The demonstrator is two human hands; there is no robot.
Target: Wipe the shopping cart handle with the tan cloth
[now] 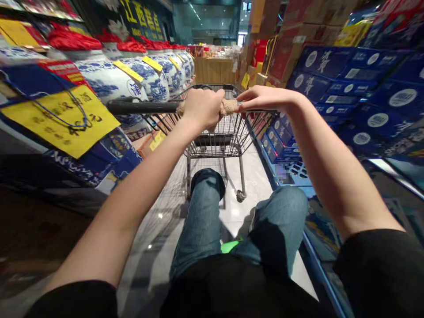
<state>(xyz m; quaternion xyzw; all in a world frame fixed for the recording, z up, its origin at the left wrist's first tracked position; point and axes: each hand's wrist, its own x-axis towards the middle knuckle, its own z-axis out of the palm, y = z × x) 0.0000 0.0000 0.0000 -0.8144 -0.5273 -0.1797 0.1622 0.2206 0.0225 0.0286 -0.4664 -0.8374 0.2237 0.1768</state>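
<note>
A wire shopping cart (pixel 212 145) stands ahead of me in a store aisle. My left hand (pixel 202 107) is wrapped in a fist around the cart handle (pixel 142 106), near its middle. My right hand (pixel 261 98) grips the same handle just to the right, fingers curled over a stretch bound in tan rope (pixel 228 106). The cart's basket looks bare through the wires. My legs in blue jeans (pixel 205 212) show below, mid-stride.
Blue-and-white porcelain jars (pixel 112 81) with red cloth lids and yellow tags line the left shelf. A yellow sign (pixel 59 117) hangs in front of them. Stacked blue boxes (pixel 357 88) and cardboard cartons (pixel 298 39) fill the right side. The pale tiled floor (pixel 232 212) runs ahead.
</note>
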